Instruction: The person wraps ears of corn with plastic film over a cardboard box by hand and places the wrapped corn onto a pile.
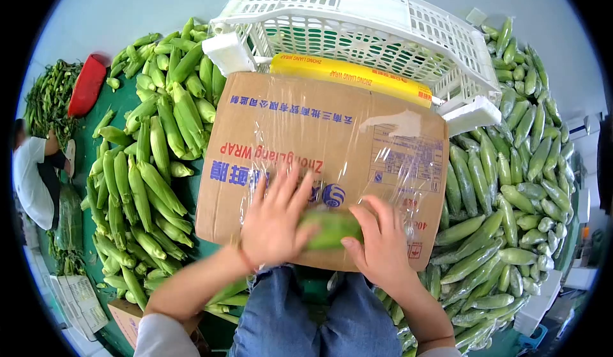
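Note:
A green ear of corn in its husk, smeared by motion, lies across the near part of a cardboard box covered with clear cling film. My right hand is closed around the corn's right end, thumb on the near side and fingers on the far side. My left hand is spread flat over the film to the left, with its thumb by the corn's left end. At the far edge of the box lies a yellow roll of cling wrap with red lettering.
A white plastic crate stands behind the box. Unwrapped corn ears are heaped on the left, film-wrapped ears on the right. A red scoop-like container and another person are at far left.

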Motion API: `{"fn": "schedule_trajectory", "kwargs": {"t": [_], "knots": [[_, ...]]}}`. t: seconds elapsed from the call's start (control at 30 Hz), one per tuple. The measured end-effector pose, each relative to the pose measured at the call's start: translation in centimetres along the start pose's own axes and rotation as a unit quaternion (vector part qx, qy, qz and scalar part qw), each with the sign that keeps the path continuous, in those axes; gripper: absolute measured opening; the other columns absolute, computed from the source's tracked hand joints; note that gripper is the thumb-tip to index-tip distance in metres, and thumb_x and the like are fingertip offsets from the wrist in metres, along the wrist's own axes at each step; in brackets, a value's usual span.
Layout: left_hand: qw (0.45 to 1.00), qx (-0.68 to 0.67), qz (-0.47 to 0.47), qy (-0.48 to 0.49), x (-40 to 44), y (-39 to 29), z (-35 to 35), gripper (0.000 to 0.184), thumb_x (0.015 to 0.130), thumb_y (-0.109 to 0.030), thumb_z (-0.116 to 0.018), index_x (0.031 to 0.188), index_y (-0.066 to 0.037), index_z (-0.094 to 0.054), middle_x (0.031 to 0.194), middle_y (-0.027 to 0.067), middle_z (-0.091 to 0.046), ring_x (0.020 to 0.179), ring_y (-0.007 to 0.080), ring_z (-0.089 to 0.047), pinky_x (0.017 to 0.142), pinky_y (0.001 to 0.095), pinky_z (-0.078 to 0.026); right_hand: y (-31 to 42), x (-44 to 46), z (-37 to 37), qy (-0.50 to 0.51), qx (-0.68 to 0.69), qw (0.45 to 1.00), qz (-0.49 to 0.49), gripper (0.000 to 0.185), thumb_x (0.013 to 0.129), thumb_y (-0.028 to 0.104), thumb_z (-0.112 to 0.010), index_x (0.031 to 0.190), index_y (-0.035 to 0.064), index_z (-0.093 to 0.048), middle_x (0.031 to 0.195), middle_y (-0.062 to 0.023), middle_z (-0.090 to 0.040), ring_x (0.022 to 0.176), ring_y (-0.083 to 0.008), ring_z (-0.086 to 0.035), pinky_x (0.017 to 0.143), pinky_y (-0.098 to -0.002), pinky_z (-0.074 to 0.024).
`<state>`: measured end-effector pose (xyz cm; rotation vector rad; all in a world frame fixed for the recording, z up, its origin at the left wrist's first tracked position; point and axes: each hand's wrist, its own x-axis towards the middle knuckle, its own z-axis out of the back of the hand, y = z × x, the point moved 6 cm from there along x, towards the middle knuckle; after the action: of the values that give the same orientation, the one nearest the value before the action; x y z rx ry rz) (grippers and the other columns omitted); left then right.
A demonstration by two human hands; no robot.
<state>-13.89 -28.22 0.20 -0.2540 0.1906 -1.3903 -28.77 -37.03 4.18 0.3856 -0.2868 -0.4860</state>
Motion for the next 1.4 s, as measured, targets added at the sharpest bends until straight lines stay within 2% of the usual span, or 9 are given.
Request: {"fn": "schedule_trajectory", "kwargs": {"t": [0.1,0.57,0.8,0.93,1.07,1.17,1.3,1.37,1.4], "knots": [[0.989,0.081,0.011,-0.127,8.1,3.8,2.6,0.079,0.087,-0.039,-0.062,0.143,0.008,-0.032,0.147,0.0283,-0.034,0.140,0.0382,-0.030,0.116,0.0494,-0.022,-0.3,0.7,-2.1,-0.024,-0.067,0.991,0.117,0.061,0.078,0.042,-0.070,0.126,0.0086,-0.053,0.134,-0.0170,-0.045,0.121,-0.0357,-0.045,0.099,-0.0540,-0.0386],[0.975,0.031,-0.073,0.208,16.9,4.9,-1.1,0.086,0.078,-0.025,-0.072,0.144,0.008,-0.027,0.155,0.0246,-0.021,0.141,0.0360,-0.028,0.115,0.0361,-0.029,-0.2,-0.1,-1.5,0.190,0.001,0.973,0.133,0.054,0.067,0.045,-0.076,0.101,0.0084,-0.056,0.079,-0.0095,-0.063,0.070,-0.0275,-0.066,0.058,-0.0383,-0.0533],[0.938,-0.255,-0.126,-0.199,8.6,-0.5,4.4,0.047,0.079,-0.022,-0.070,0.123,-0.009,-0.061,0.135,0.0208,-0.051,0.127,0.0370,-0.048,0.107,0.0477,-0.039,-5.1,-8.9,-0.5,0.122,0.347,0.906,-0.209,0.072,0.080,0.051,-0.069,0.131,0.0043,-0.049,0.101,-0.0175,-0.068,0.083,-0.0278,-0.070,0.067,-0.0407,-0.0563],[0.917,-0.204,-0.187,-0.288,5.7,-4.1,3.8,0.052,0.084,-0.025,-0.064,0.134,-0.017,-0.054,0.138,0.0186,-0.051,0.132,0.0323,-0.045,0.111,0.0520,-0.032,-2.5,-6.0,-1.7,0.253,0.698,0.564,-0.361,0.077,0.088,0.060,-0.056,0.137,0.0035,-0.041,0.091,-0.0199,-0.064,0.062,-0.0274,-0.064,0.056,-0.0378,-0.0543],[0.428,-0.874,0.004,-0.229,8.2,-2.1,2.2,0.054,0.088,-0.014,-0.058,0.140,-0.020,-0.042,0.106,0.0122,-0.060,0.103,0.0268,-0.059,0.092,0.0482,-0.048,4.0,-3.1,-4.7,0.299,0.949,-0.034,-0.090,0.078,0.092,0.068,-0.036,0.141,0.0077,-0.032,0.080,-0.0186,-0.061,0.049,-0.0223,-0.056,0.040,-0.0305,-0.0468],[0.372,-0.924,-0.011,-0.094,8.1,-0.8,1.6,0.023,0.095,-0.014,-0.052,0.117,-0.011,-0.047,0.070,0.0048,-0.047,0.062,0.0174,-0.054,0.066,0.0395,-0.055,4.9,-3.0,-5.5,0.279,0.954,0.016,-0.110,0.080,0.091,0.066,-0.043,0.145,0.0088,-0.027,0.082,-0.0183,-0.060,0.046,-0.0195,-0.052,0.037,-0.0294,-0.0437],[0.570,-0.758,0.193,-0.252,5.9,2.9,0.9,0.012,0.097,-0.013,-0.052,0.107,-0.008,-0.048,0.073,0.0063,-0.051,0.064,0.0190,-0.056,0.065,0.0373,-0.054,-1.7,-5.6,-6.6,0.284,0.738,0.517,-0.328,0.075,0.087,0.039,-0.070,0.144,0.0090,-0.033,0.095,-0.0167,-0.062,0.058,-0.0192,-0.060,0.044,-0.0295,-0.0483],[0.685,-0.601,0.234,-0.339,3.0,5.2,0.2,0.013,0.099,-0.014,-0.049,0.108,-0.005,-0.050,0.084,0.0092,-0.056,0.071,0.0204,-0.059,0.067,0.0358,-0.053,-3.8,-3.5,-3.1,0.064,0.240,0.968,-0.031,0.070,0.083,0.030,-0.074,0.139,0.0063,-0.040,0.104,-0.0147,-0.063,0.074,-0.0251,-0.066,0.059,-0.0345,-0.0544],[0.760,-0.472,0.250,-0.371,1.8,5.8,-0.3,0.017,0.100,-0.017,-0.047,0.109,-0.002,-0.052,0.090,0.0110,-0.058,0.077,0.0209,-0.060,0.069,0.0351,-0.053,-4.6,-3.5,-1.3,0.070,0.086,0.993,-0.046,0.070,0.082,0.030,-0.074,0.138,0.0050,-0.041,0.107,-0.0145,-0.063,0.080,-0.0277,-0.067,0.064,-0.0359,-0.0555]]}}
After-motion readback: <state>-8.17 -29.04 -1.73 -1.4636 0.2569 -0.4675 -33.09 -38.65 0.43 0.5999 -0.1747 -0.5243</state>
